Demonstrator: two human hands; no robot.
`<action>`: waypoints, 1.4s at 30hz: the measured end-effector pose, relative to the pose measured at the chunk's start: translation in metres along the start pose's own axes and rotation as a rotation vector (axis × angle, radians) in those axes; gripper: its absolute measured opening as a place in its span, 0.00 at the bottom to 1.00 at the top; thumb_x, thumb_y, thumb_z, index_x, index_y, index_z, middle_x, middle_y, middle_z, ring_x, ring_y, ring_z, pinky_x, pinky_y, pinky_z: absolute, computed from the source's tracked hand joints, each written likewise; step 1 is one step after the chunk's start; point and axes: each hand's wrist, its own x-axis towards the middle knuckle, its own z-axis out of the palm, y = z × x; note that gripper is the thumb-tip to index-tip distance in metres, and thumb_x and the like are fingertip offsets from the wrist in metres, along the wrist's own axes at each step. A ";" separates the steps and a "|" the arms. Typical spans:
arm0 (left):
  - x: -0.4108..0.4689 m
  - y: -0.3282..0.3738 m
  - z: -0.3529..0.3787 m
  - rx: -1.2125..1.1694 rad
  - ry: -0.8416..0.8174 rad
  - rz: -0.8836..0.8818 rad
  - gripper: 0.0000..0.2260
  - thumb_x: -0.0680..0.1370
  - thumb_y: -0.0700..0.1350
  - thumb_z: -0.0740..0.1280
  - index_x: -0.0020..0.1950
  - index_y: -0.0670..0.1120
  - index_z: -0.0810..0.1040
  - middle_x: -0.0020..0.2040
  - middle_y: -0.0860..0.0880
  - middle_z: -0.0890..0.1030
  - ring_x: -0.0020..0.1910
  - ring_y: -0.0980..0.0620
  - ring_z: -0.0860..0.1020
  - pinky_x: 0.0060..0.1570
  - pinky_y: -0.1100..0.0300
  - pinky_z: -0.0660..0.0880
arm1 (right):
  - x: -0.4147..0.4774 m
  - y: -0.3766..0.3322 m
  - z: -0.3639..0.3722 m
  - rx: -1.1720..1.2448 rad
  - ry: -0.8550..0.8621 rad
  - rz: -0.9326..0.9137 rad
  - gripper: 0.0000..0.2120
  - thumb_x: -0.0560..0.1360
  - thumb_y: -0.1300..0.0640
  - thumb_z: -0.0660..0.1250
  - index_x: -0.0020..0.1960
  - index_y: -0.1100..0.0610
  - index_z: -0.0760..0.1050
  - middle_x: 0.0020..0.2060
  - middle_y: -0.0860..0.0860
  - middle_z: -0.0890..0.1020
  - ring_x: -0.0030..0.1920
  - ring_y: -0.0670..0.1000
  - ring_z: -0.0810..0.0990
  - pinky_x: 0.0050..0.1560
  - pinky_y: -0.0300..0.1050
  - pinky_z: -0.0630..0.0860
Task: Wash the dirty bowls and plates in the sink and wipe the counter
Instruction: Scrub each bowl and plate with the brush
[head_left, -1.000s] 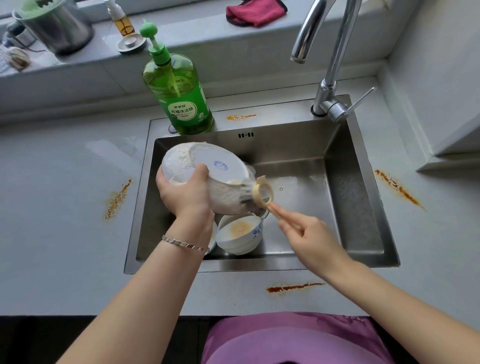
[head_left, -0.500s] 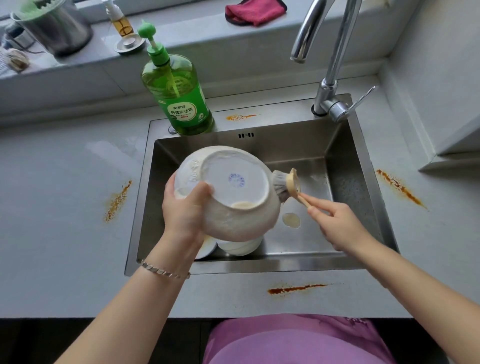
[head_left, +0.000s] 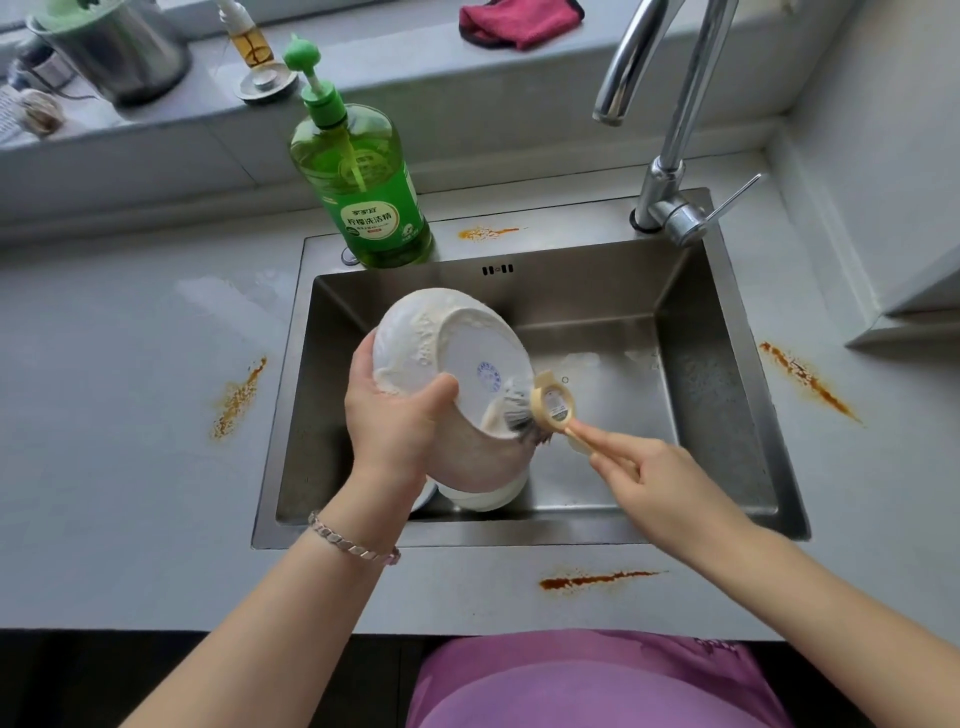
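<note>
The left hand (head_left: 395, 415) grips the soapy bowl (head_left: 441, 353) above the sink (head_left: 571, 291), with its underside tilted up and toward the right. The right hand (head_left: 660, 483) pinches the brush (head_left: 553, 405) handle (the bristles touch the bowl's lower right edge), so it is the nearer one for scrubbing.

Grey ledge (head_left: 395, 52) runs along the back, above the pale worktop (head_left: 104, 493). The ledge carries a red cloth (head_left: 519, 21), steel pot (head_left: 119, 57) and small bottle (head_left: 250, 41). Pale wall (head_left: 893, 130) at right. Dark cabinet front (head_left: 78, 675) below the worktop's near edge. Soft, even daylight; faint shadows.
</note>
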 end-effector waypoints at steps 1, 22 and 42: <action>0.000 0.000 -0.001 0.015 -0.010 0.010 0.29 0.66 0.36 0.73 0.56 0.63 0.69 0.51 0.60 0.74 0.51 0.58 0.75 0.43 0.65 0.75 | -0.005 -0.003 0.003 -0.004 -0.017 -0.043 0.22 0.78 0.53 0.59 0.55 0.22 0.63 0.55 0.51 0.82 0.53 0.49 0.79 0.56 0.46 0.76; -0.010 -0.016 -0.011 0.055 -0.063 -0.043 0.29 0.66 0.36 0.73 0.61 0.58 0.71 0.52 0.60 0.76 0.51 0.57 0.76 0.41 0.64 0.75 | 0.006 -0.003 -0.005 -0.015 -0.024 0.030 0.20 0.79 0.54 0.59 0.62 0.31 0.65 0.51 0.54 0.83 0.52 0.59 0.80 0.53 0.57 0.76; -0.015 -0.020 -0.014 0.081 -0.277 -0.127 0.30 0.62 0.38 0.77 0.58 0.59 0.72 0.52 0.55 0.78 0.50 0.55 0.78 0.35 0.67 0.77 | -0.001 -0.027 0.001 0.084 -0.061 -0.194 0.21 0.78 0.55 0.61 0.58 0.28 0.67 0.56 0.41 0.81 0.54 0.45 0.79 0.54 0.37 0.75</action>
